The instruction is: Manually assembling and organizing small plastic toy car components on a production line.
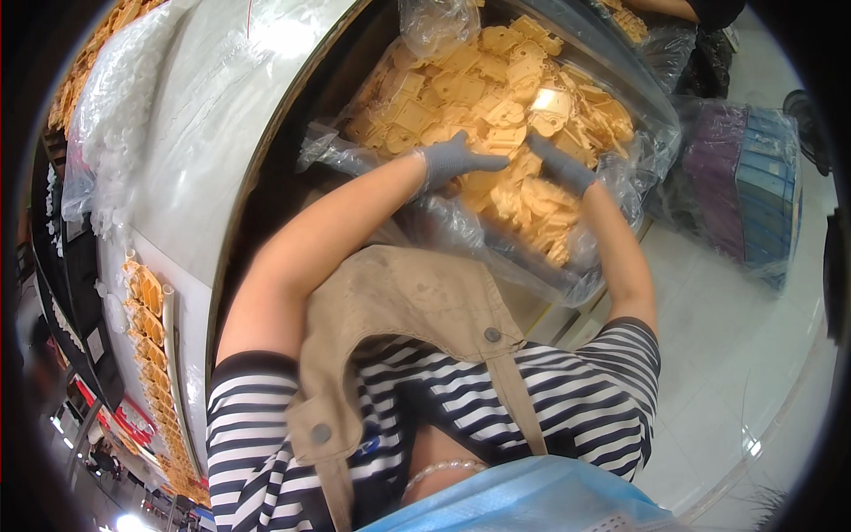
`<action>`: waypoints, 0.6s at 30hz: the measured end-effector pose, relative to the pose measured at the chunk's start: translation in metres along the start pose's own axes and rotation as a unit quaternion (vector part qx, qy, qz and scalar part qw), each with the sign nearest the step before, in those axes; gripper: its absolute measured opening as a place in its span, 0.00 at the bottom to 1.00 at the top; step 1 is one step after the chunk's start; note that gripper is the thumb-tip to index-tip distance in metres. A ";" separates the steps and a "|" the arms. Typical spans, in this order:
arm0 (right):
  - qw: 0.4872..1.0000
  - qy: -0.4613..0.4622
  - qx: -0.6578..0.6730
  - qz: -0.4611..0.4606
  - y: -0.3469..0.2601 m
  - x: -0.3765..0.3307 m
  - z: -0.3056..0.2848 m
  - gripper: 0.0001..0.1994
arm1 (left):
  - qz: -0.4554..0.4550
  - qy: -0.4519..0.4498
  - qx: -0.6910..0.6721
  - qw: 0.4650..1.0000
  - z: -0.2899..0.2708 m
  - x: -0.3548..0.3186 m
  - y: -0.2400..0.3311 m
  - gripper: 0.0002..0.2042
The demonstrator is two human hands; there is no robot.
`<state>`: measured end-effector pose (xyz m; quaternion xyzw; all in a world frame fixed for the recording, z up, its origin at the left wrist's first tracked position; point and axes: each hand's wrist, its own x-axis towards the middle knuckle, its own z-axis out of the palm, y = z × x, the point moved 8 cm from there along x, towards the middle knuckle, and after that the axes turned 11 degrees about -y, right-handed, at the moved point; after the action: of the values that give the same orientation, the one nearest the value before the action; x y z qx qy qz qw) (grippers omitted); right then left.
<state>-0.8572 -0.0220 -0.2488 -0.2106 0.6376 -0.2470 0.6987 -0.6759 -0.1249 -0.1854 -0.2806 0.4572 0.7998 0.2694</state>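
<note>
A heap of flat yellow plastic parts (479,97) fills a clear plastic bag (620,186) that lines a bin below me. My left hand (454,160), in a grey glove, lies flat on the parts near the middle of the heap, fingers stretched toward the right. My right hand (560,165), also in a grey glove, reaches into the heap just to the right of it, fingers pointing up and left. The two gloved hands are close together, almost touching. Whether either hand has a part in its grip I cannot tell.
A white table top (177,177) runs along the left, with rows of yellow parts (146,306) on it and a clear bag of white parts (106,115) at its far end. A wrapped stack of dark crates (745,191) stands on the pale floor at the right.
</note>
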 end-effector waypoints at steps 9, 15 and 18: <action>0.994 -0.052 0.088 0.041 0.003 0.006 0.030 0.40 | -0.001 0.061 -0.016 0.998 -0.016 0.026 -0.020 0.63; 0.995 -0.062 0.075 0.019 -0.030 -0.009 0.052 0.41 | 0.004 0.062 -0.067 0.996 -0.009 0.007 -0.012 0.62; 0.997 -0.048 0.051 0.017 -0.013 0.013 0.036 0.39 | 0.001 0.055 -0.086 0.995 -0.009 0.022 -0.021 0.63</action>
<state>-0.8216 -0.0411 -0.2480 -0.1755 0.5934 -0.2563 0.7426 -0.6746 -0.1200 -0.2165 -0.3460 0.4009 0.8199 0.2175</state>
